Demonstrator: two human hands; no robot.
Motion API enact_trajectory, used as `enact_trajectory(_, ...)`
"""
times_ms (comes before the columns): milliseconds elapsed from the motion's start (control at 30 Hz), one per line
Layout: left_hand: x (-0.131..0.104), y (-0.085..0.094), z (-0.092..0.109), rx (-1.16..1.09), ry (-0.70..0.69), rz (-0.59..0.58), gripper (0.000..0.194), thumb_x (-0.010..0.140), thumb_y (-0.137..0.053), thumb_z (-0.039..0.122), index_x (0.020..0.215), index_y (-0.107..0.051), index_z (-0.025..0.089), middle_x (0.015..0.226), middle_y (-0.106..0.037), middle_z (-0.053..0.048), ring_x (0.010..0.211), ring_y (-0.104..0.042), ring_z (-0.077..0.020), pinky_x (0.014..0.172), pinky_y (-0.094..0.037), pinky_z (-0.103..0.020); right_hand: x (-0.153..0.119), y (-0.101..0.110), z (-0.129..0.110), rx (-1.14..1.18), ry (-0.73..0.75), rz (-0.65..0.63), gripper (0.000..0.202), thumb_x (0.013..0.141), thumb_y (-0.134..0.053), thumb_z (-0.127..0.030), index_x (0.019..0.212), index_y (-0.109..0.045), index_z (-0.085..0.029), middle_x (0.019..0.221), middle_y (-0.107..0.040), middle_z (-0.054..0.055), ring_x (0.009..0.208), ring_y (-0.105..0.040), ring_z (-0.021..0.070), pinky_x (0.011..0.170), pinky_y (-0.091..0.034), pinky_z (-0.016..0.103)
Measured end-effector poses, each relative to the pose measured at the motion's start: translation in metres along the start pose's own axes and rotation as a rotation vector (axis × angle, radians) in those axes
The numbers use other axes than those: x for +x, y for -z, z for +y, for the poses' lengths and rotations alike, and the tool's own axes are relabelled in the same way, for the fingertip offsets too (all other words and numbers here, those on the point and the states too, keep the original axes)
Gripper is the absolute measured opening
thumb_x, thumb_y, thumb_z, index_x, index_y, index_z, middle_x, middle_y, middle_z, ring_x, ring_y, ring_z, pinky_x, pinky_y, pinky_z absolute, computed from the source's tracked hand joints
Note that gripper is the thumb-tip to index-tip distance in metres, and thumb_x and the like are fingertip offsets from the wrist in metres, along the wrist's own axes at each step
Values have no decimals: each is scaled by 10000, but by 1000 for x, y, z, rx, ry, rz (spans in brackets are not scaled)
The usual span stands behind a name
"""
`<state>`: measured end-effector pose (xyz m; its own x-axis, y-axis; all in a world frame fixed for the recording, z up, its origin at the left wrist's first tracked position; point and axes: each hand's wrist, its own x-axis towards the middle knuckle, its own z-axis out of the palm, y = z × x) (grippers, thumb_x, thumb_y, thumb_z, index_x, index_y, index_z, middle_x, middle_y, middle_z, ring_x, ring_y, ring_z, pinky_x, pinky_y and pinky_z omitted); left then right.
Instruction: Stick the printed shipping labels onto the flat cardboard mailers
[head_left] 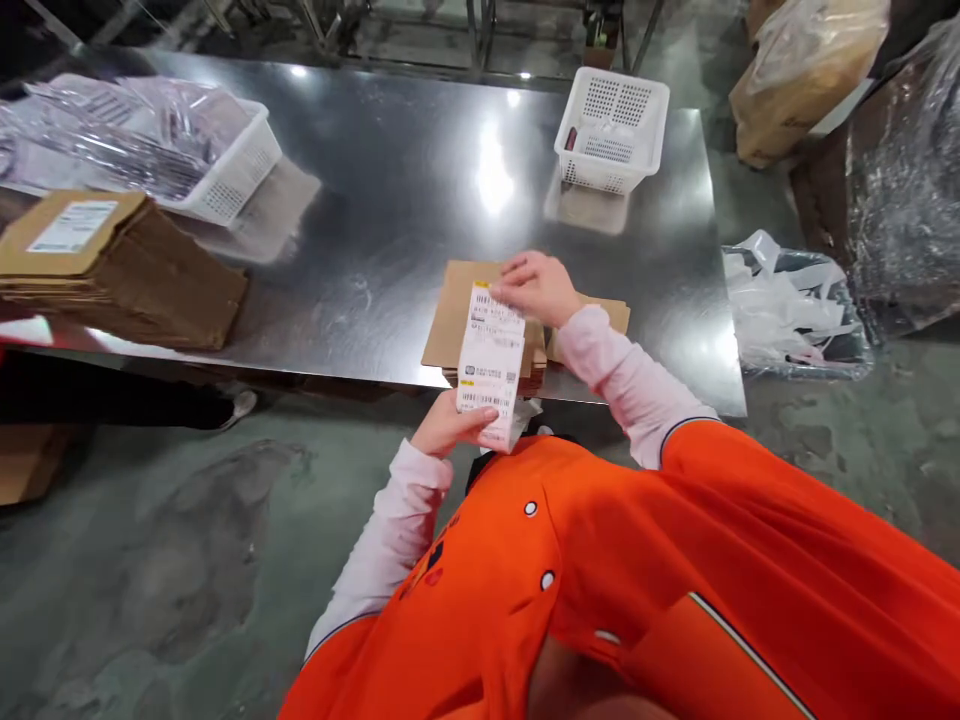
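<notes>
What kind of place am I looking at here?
Likely a packing or shipping area: a steel worktable, a stack of flat cardboard boxes, and a barcoded shipping label held in both hands.

The white label (491,362) held above the flat cardboard (457,310) carries several barcodes, lines of small black print and yellow marks, all too small to read. To the left of that cardboard, a stack of folded cartons (127,270) bears a white sticker (73,226) with faint, unreadable print.

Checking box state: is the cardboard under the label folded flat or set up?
Flat: the cardboard lies unfolded into no box, stacked on the steel table.
</notes>
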<state>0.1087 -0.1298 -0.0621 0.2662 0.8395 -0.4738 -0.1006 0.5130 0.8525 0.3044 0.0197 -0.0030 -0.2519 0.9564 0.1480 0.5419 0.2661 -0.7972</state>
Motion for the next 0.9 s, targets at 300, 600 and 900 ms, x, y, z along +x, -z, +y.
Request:
enact_trajectory(300,-15,23,-14,-123,208,45,595,484,-965,389,979,-777,117,945,-779,-174,783,-747,-332,643,-615,-419,66,-37,49,-286,-284,5,261,777,-762,-432,941,-784,-231,1151,-694,45,1082,-615,249,973,-461,396)
enact_trajectory(600,-71,67,-28,86,142,4,395,516,-945,436,778,-800,178,815,-777,-130,781,-739,-339,737,-628,-481,31,-70,29,-549,235,-308,831,895,-550,-653,1518,-408,-122,1619,-309,211,1510,-207,427,1201,-156,650)
enact_trajectory(900,31,58,56,147,-398,521,365,750,-777,476,801,-736,117,829,-755,-93,848,-696,-247,843,-580,-384,-47,-42,-1,-556,108,-178,513,1011,-434,-427,1327,-592,-56,1410,-524,239,1329,-473,341,1150,-361,501)
